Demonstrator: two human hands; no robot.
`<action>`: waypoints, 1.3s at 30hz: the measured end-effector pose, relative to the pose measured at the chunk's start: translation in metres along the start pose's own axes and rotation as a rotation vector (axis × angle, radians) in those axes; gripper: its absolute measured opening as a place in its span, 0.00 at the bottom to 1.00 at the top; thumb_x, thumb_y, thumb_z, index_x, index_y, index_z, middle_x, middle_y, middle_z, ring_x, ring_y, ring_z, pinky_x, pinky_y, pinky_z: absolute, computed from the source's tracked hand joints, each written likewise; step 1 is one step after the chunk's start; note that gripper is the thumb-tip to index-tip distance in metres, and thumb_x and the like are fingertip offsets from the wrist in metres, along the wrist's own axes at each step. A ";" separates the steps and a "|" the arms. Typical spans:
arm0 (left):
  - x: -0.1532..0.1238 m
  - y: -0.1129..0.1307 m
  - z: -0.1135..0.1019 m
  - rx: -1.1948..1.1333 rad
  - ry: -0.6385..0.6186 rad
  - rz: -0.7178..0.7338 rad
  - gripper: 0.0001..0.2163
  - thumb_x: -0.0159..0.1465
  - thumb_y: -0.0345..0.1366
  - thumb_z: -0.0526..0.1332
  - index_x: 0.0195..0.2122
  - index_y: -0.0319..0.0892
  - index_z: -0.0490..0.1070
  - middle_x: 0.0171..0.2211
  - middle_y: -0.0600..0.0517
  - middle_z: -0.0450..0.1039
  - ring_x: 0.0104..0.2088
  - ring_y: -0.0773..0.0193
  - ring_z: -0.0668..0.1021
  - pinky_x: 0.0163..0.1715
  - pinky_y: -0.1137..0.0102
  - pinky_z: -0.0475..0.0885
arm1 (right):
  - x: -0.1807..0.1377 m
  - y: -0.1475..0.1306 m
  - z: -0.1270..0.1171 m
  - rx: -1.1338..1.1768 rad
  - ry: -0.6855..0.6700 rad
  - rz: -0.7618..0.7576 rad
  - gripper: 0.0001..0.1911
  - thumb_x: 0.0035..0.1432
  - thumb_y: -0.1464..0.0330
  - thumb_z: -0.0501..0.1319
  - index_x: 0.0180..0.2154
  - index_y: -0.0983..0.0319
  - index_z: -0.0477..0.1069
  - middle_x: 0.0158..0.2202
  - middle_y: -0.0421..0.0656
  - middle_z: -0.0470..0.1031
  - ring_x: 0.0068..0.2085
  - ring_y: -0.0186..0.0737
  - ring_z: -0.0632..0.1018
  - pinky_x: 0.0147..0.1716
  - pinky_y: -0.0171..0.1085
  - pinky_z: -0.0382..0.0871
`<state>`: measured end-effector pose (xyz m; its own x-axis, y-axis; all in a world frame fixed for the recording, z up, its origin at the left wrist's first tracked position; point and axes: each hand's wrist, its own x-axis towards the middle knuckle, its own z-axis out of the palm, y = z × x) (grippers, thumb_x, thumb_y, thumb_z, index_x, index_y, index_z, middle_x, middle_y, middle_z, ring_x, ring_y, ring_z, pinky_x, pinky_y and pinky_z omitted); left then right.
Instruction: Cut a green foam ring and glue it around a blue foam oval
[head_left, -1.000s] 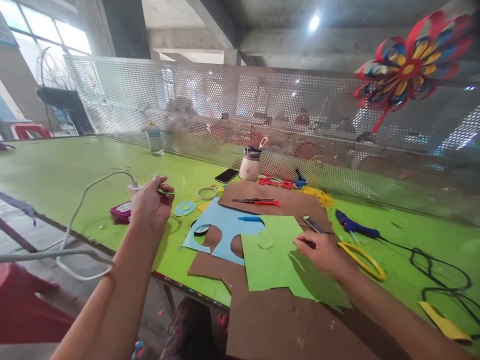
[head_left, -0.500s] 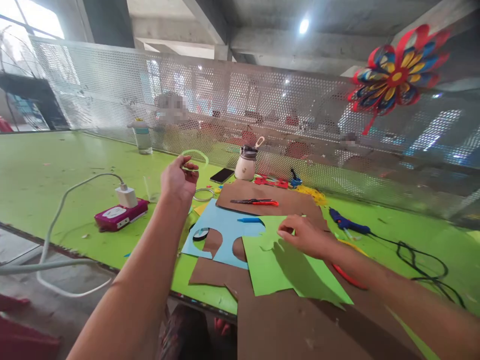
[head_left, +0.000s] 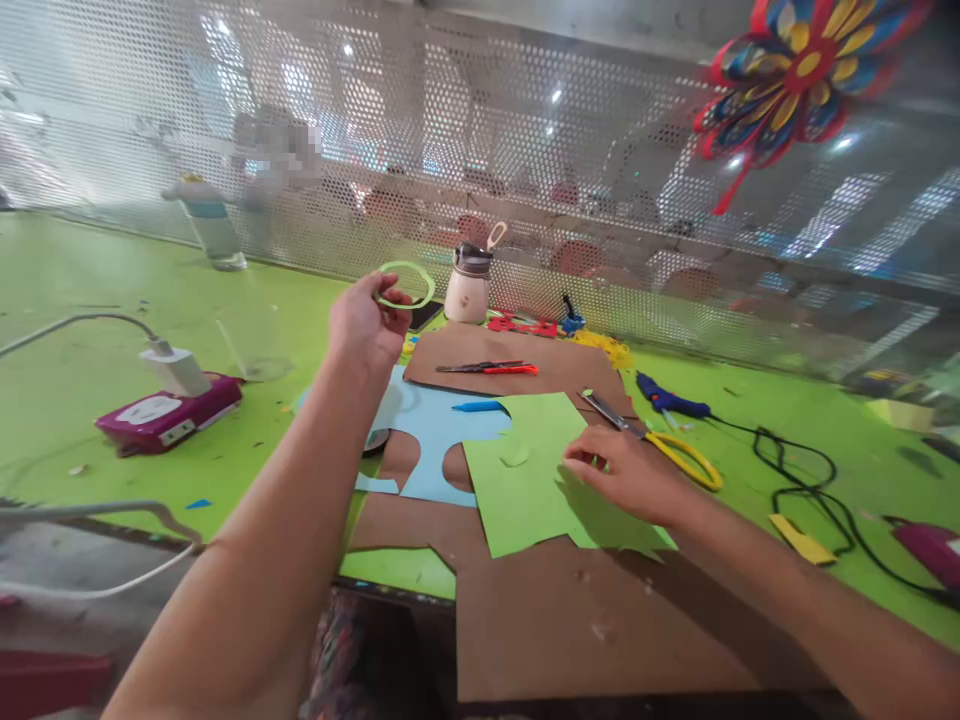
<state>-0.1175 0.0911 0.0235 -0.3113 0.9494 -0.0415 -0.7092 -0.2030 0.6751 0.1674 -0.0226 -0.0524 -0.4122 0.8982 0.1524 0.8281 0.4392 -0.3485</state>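
Note:
My left hand (head_left: 369, 325) is raised over the table, its fingers closed on a thin light-green paper ring (head_left: 431, 290). Lower and to the right, my right hand (head_left: 626, 475) is at the right part of a green paper sheet (head_left: 517, 515), fingers curled with nothing visible in them. On that sheet lies a small curled green paper scrap (head_left: 515, 456). Beside my right hand are scissors with yellow handles (head_left: 686, 462). Left of the green sheet, a light-blue sheet with round cut-outs (head_left: 435, 465) lies partly under it, with a blue pen (head_left: 478, 406) above.
Brown cardboard (head_left: 525, 640) lies beneath the papers. Red-handled scissors (head_left: 510, 368) rest on it farther back. A bottle (head_left: 466, 290) stands by the perforated screen (head_left: 637, 200). A purple power strip (head_left: 169, 415) sits left; a blue glue gun (head_left: 671, 397) with black cord lies right.
The view has tipped down and shifted right. The ring in my left hand now shows as a fuller loop. My right hand has drawn slightly right of the scrap, uncovering the yellow-handled scissors.

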 end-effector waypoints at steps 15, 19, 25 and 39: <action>0.002 -0.030 -0.021 0.182 -0.035 -0.102 0.07 0.55 0.24 0.54 0.22 0.36 0.67 0.13 0.55 0.62 0.13 0.73 0.68 0.11 0.81 0.63 | 0.087 -0.017 0.025 -0.215 -0.197 -0.022 0.12 0.61 0.64 0.57 0.46 0.62 0.69 0.47 0.45 0.72 0.43 0.43 0.75 0.41 0.47 0.71; -0.003 -0.032 -0.018 0.213 -0.073 -0.087 0.06 0.55 0.24 0.55 0.23 0.35 0.69 0.14 0.54 0.64 0.14 0.74 0.69 0.14 0.81 0.64 | 0.100 -0.021 0.027 -0.281 -0.275 -0.023 0.13 0.61 0.64 0.58 0.46 0.63 0.68 0.47 0.45 0.72 0.43 0.44 0.76 0.40 0.47 0.71; -0.009 -0.034 -0.016 0.242 -0.130 -0.056 0.06 0.55 0.26 0.57 0.22 0.35 0.69 0.13 0.54 0.65 0.14 0.73 0.69 0.15 0.79 0.64 | 0.117 -0.024 0.025 -0.315 -0.400 -0.026 0.12 0.61 0.65 0.58 0.45 0.62 0.69 0.47 0.45 0.72 0.42 0.43 0.76 0.40 0.46 0.71; -0.004 -0.041 -0.020 0.264 -0.203 -0.054 0.05 0.54 0.29 0.58 0.23 0.35 0.72 0.14 0.54 0.66 0.16 0.72 0.70 0.17 0.79 0.64 | 0.125 -0.021 0.038 -0.155 -0.514 0.082 0.12 0.62 0.66 0.57 0.46 0.62 0.69 0.47 0.45 0.72 0.42 0.43 0.76 0.40 0.45 0.72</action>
<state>-0.1001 0.0908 -0.0188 -0.1268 0.9908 0.0476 -0.5242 -0.1077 0.8448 0.0844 0.0795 -0.0611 -0.4445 0.8224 -0.3550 0.8956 0.4004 -0.1937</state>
